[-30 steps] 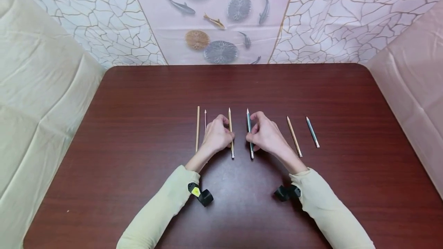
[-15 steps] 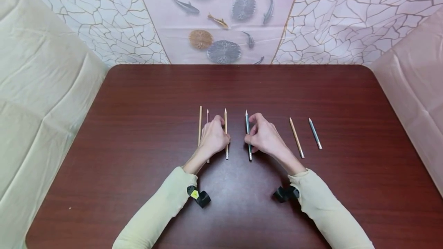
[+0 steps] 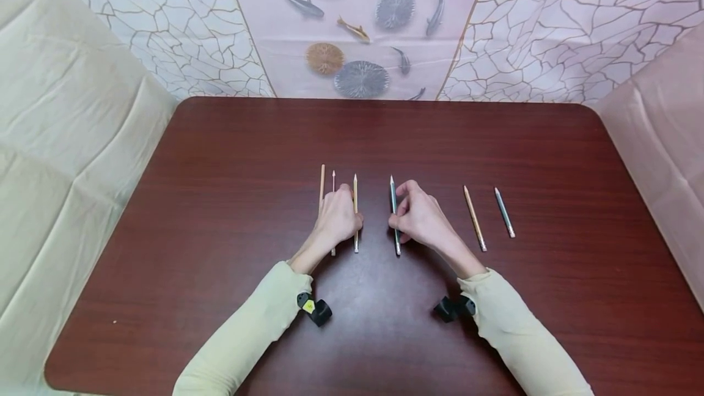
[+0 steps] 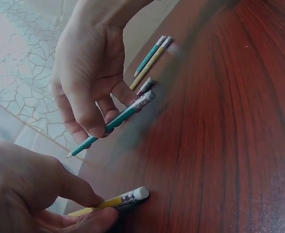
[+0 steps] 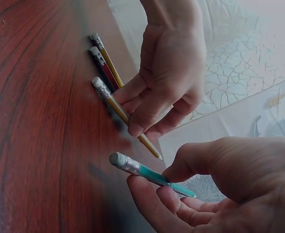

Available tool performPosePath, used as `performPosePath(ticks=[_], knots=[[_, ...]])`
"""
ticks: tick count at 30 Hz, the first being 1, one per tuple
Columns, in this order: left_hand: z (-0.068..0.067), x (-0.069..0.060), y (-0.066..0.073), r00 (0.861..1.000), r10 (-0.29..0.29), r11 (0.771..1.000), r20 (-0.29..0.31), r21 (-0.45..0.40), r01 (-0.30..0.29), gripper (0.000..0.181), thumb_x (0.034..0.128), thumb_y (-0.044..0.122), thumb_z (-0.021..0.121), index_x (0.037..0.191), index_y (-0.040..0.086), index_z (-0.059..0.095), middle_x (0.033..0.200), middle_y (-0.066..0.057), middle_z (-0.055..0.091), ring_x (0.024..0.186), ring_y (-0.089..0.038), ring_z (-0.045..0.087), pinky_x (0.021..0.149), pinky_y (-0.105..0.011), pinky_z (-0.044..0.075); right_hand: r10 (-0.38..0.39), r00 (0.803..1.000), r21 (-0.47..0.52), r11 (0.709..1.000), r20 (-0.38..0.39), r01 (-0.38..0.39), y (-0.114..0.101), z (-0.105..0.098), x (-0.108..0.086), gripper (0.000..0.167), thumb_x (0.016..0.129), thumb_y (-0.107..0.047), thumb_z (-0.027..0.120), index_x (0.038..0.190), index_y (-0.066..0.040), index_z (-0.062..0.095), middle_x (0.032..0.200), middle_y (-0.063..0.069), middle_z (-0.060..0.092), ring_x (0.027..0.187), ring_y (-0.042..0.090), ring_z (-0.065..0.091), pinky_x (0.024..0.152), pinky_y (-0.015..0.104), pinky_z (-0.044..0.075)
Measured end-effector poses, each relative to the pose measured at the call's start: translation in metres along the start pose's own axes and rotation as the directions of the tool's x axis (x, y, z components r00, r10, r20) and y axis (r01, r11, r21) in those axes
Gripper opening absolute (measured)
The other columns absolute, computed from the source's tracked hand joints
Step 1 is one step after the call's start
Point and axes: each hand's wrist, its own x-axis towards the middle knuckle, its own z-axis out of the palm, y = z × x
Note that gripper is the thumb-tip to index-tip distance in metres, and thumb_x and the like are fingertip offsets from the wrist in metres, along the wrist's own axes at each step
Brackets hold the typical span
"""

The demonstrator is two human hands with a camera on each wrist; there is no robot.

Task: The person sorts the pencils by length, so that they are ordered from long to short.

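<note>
Left hand pinches a yellow pencil, right hand a teal pencil

Seen from above, a person's two bare hands face each other near the middle of a dark red wooden table. Each hand's thumb and fingers close narrowly around one pencil. The two held pencils stand nearly parallel, a gap between them, with sharpened tips toward the far edge and eraser ends toward the person. Whether either touches the tabletop is hard to tell.

Just left of the yellow pencil, partly hidden by the left hand, lie a reddish pencil and, beyond it, a second yellow pencil. Well to the right of the right hand lie a third yellow pencil and a shorter teal pencil, both slanting, apart from each other.

Pale sleeves cover the forearms, with a small black camera at each wrist. Behind the table hangs a backdrop printed with fish.
</note>
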Motion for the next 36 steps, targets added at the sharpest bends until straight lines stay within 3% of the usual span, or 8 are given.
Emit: performPosePath(ticks=[5,26,36], knots=[[0.000,-0.001,0.000,1.000,-0.004,0.999,0.014,0.033,0.003,0.027,0.0759,0.005,0.075,0.092,0.001,0.053,0.076,-0.012,0.062,0.086,-0.038,0.068,0.078,-0.046,0.052,0.003,1.000,-0.006,1.000,0.003,-0.003,-0.001,0.002,0.001,0.044,0.077,0.002,0.065,0.118,0.003,0.047,0.080,0.010,0.062,0.049,0.022,0.065,0.048,0.036,0.055],[-0.001,0.000,-0.001,0.998,-0.034,0.999,0.047,0.035,0.032,0.025,0.0751,0.004,0.074,0.089,0.002,0.054,0.077,-0.013,0.061,0.090,-0.039,0.067,0.083,-0.047,0.051,-0.008,1.000,-0.004,1.000,0.023,0.008,-0.003,0.007,0.001,0.038,0.076,0.002,0.065,0.111,0.006,0.049,0.078,0.010,0.065,0.048,0.021,0.066,0.048,0.035,0.055],[0.000,-0.001,-0.002,0.999,-0.006,0.999,0.039,0.043,0.004,0.022,0.0759,0.004,0.073,0.084,0.003,0.053,0.073,-0.011,0.059,0.086,-0.037,0.068,0.082,-0.046,0.051,0.001,0.999,0.003,1.000,0.033,-0.001,-0.005,0.011,0.002,0.036,0.077,0.002,0.064,0.109,0.005,0.050,0.080,0.010,0.065,0.049,0.021,0.066,0.052,0.037,0.056]])
